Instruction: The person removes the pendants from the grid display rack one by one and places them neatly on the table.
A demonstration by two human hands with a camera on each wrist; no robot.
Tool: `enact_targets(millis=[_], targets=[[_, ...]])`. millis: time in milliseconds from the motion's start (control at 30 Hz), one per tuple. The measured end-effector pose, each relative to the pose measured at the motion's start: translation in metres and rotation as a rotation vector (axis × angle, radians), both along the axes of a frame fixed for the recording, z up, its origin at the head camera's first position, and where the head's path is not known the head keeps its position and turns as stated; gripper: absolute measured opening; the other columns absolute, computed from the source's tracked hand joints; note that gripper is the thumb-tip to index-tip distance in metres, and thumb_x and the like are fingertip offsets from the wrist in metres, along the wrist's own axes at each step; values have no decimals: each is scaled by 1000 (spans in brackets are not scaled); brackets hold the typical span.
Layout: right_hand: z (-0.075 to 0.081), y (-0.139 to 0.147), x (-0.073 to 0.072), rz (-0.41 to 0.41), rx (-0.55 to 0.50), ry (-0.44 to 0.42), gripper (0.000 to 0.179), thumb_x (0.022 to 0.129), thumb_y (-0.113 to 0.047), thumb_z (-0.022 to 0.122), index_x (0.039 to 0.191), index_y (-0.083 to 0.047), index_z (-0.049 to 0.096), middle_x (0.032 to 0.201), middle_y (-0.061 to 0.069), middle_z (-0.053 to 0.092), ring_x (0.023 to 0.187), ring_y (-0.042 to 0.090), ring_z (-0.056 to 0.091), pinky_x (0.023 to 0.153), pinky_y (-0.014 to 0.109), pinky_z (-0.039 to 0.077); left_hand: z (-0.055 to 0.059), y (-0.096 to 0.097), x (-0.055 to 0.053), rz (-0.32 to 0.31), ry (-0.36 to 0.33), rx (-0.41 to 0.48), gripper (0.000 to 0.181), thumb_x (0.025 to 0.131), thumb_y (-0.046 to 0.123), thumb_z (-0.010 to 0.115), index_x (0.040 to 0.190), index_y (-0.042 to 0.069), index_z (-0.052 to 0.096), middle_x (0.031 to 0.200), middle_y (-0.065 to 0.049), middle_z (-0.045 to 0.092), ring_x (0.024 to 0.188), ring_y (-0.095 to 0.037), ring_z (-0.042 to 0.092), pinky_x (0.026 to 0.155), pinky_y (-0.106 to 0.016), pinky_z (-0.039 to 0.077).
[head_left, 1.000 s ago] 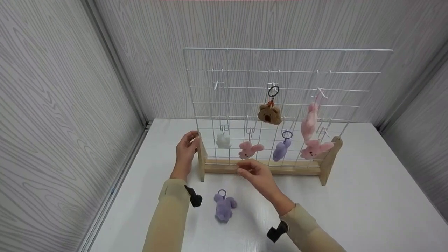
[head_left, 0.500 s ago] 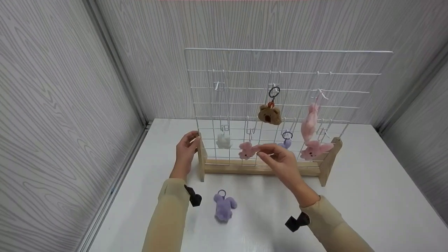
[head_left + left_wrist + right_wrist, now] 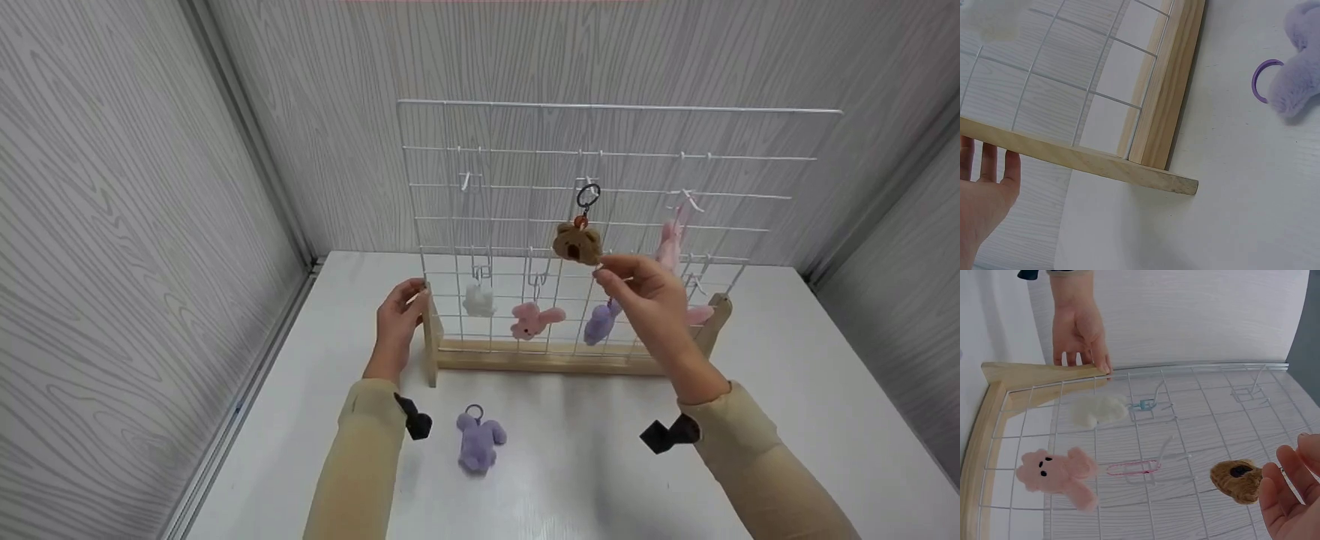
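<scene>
My left hand [image 3: 400, 315] holds the wooden left end [image 3: 1095, 167] of a white wire grid rack [image 3: 622, 107]; in the left wrist view its fingertips [image 3: 1012, 169] reach the wood's outer side. My right hand [image 3: 651, 300] is raised before the grid, thumb and fingers loosely bent. Its fingertips are at the lower right edge of a brown plush animal-head keychain [image 3: 576, 244], which hangs by a black ring from an upper hook; contact is unclear. Below, a purple plush keychain [image 3: 600, 324] hangs partly behind this hand. A pink plush [image 3: 670, 244] is largely covered by it.
A white plush [image 3: 478, 300] and a pink rabbit-like plush [image 3: 531, 321] hang on lower hooks. The upper left hook [image 3: 466, 181] carries nothing. A purple plush keychain [image 3: 478, 444] lies on the white table [image 3: 555, 487] before the rack, between the forearms.
My right hand has moved up and right, from the rack's base past the lower pink plush to the brown one. My left hand stays on the wooden end.
</scene>
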State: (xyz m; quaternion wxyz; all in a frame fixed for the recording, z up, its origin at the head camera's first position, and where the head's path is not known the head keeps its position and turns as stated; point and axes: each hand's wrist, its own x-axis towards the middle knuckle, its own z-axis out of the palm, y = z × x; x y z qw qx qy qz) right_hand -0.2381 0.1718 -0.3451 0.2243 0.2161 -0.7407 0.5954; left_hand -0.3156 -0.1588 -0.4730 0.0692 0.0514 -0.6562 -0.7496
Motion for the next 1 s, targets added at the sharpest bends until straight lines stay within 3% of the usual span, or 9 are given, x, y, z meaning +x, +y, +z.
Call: enact_targets(millis=[267,500,733,1000], targets=[[23,-5,-7,-55,-43,43,18,88,0,62,104,9,63,94,21,64,75,9,60,68,19,50,-3,-5,3,-2,22,6,31,92,23,60,122,16,56,125,-1,53,116,-13,50,94,-34,43],[50,-14,-7,-126,-38,-15,22,88,-3,63,106,10,62,94,17,64,78,13,60,69,21,48,-4,-5,2,-12,54,29,32,92,21,60,122,12,55,125,-3,53,115,-15,51,92,-36,44],[49,-11,-37,-170,-2,-43,30,88,-20,66,112,-2,63,99,7,64,87,15,57,73,22,45,-3,-3,0,-8,53,36,33,92,20,61,123,10,55,124,-3,53,115,-14,51,92,-36,44],[61,-13,-49,-136,-9,-139,29,87,-17,67,113,-3,63,99,8,65,87,18,60,72,23,49,-1,1,0,-10,57,19,31,92,20,60,121,13,56,124,-2,54,115,-14,51,92,-35,44]])
